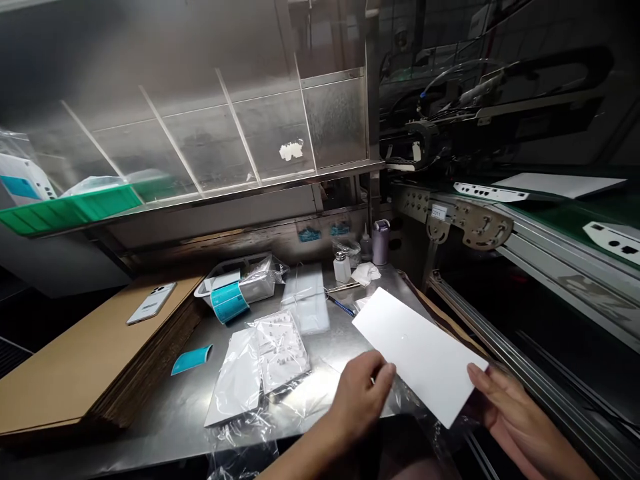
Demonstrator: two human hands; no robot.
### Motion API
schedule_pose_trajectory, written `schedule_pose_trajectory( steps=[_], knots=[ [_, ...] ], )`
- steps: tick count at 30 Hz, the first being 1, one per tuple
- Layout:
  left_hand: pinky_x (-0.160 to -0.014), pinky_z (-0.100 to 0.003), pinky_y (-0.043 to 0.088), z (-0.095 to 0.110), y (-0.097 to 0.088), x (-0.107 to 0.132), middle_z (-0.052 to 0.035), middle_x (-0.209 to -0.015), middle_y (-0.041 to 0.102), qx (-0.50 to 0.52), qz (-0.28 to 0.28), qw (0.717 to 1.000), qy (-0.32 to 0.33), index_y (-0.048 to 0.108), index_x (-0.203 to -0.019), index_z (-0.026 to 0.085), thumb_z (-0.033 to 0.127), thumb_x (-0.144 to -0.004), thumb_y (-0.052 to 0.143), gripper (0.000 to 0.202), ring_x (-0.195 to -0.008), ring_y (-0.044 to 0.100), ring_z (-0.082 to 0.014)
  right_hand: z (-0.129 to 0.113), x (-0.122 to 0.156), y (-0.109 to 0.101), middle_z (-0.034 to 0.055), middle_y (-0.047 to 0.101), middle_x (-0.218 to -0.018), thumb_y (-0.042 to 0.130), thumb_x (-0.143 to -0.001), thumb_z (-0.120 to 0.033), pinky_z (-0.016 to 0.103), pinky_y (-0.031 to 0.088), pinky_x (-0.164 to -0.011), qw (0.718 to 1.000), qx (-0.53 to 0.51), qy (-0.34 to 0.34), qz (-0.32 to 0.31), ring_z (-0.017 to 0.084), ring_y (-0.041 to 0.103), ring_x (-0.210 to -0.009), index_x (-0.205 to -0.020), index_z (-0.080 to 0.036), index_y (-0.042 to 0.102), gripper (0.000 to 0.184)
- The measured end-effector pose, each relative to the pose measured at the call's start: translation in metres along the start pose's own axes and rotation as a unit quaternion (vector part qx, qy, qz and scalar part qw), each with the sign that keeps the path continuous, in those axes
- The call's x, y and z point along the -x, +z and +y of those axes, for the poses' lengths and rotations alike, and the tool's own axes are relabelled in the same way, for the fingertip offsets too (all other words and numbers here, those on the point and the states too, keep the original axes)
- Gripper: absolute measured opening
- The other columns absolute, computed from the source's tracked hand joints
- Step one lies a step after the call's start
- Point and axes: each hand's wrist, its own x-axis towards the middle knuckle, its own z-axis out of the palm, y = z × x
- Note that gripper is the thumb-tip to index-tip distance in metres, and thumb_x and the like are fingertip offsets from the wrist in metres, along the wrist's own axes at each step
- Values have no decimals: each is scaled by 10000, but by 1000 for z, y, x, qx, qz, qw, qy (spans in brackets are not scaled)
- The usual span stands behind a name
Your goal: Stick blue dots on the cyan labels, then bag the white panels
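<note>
A flat, white rectangular panel [417, 353] is tilted over the right side of the metal bench. My right hand [503, 400] grips its near right corner, thumb on top and fingers underneath. Close to the panel's left edge, my left hand [363, 390] is closed with the fingers curled in. What it may hold is hidden from me. Transparent film hangs below the panel between the hands. To the left lie a bagged white panel [237, 377] and a bagged white part with small raised bits [281, 350].
Stacked cardboard sheets [100, 347] bear a phone [151, 303]. Blue labels [230, 302] hang over a white tray [203, 288]. At the back stand a small bottle [342, 269] and a purple tumbler [381, 243]. A green conveyor [560, 212] carries white panels on the right.
</note>
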Motion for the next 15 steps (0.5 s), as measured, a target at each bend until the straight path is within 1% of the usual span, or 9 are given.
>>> schedule_pose_trajectory(
  steps=[1, 2, 3, 5, 6, 8, 11, 13, 15],
  knots=[
    [-701, -332, 446, -7, 1, -5, -86, -788, 643, 50, -15, 997, -52, 658, -835, 149, 525, -878, 491, 414, -739, 584, -211, 3, 1, 2, 64, 641, -1238, 723, -772, -446, 387, 565, -893, 1000, -5, -4, 0, 303, 598, -1133, -1325, -279, 531, 609],
    [-688, -334, 459, -13, 3, -8, -92, -812, 653, 123, -39, 987, -95, 652, -881, 139, 544, -866, 505, 431, -747, 601, -216, 6, 1, 3, 64, 647, -1230, 718, -779, -441, 392, 560, -901, 1000, -10, -8, 0, 301, 598, -1134, -1334, -272, 523, 612],
    [-702, -342, 476, -19, 6, -11, -107, -879, 668, 208, -56, 969, -119, 641, -963, 133, 549, -861, 516, 446, -791, 622, -226, 9, 1, 4, 64, 649, -1226, 710, -788, -438, 396, 552, -912, 1000, -16, -10, -4, 298, 595, -1138, -1341, -265, 517, 610],
    [-779, -369, 497, -23, 14, -12, -141, -1055, 664, 363, -52, 923, -117, 585, -1134, 140, 523, -858, 547, 474, -923, 639, -249, 14, 0, 4, 66, 652, -1221, 698, -802, -438, 388, 540, -930, 1000, -16, -1, -19, 289, 590, -1146, -1335, -246, 527, 592],
    [-818, -381, 498, -23, 18, -12, -151, -1112, 653, 414, -42, 903, -106, 560, -1181, 146, 503, -854, 568, 485, -969, 637, -256, 15, -1, 4, 67, 649, -1226, 693, -807, -442, 377, 538, -932, 1000, -7, -2, -21, 285, 588, -1149, -1333, -236, 532, 588],
    [-838, -390, 504, -20, 23, -10, -161, -1136, 653, 455, -27, 885, -100, 559, -1180, 146, 479, -838, 610, 480, -981, 644, -264, 16, -4, 3, 62, 639, -1244, 705, -797, -445, 352, 543, -918, 999, 24, -19, -13, 276, 584, -1155, -1349, -241, 518, 617],
    [-807, -382, 523, -15, 26, -7, -156, -1116, 664, 448, -22, 886, -120, 575, -1132, 146, 481, -814, 645, 467, -960, 656, -264, 13, -11, -1, 43, 623, -1271, 746, -763, -430, 297, 558, -871, 995, 67, -67, 16, 256, 576, -1165, -1343, -274, 511, 645],
    [-788, -370, 529, -14, 24, -7, -156, -1114, 665, 441, -24, 888, -125, 571, -1134, 143, 482, -816, 642, 470, -959, 656, -262, 10, -16, -7, 44, 629, -1258, 759, -750, -423, 270, 556, -862, 993, 68, -95, 37, 246, 576, -1164, -1229, -253, 597, 533],
    [-758, -347, 530, -14, 22, -8, -159, -1114, 664, 437, -26, 891, -125, 563, -1147, 138, 470, -834, 622, 460, -962, 654, -261, 4, -20, -20, 46, 651, -1212, 757, -749, -424, 272, 551, -877, 988, 46, -133, 60, 235, 594, -1137, -1071, -230, 661, 388]
  ],
)
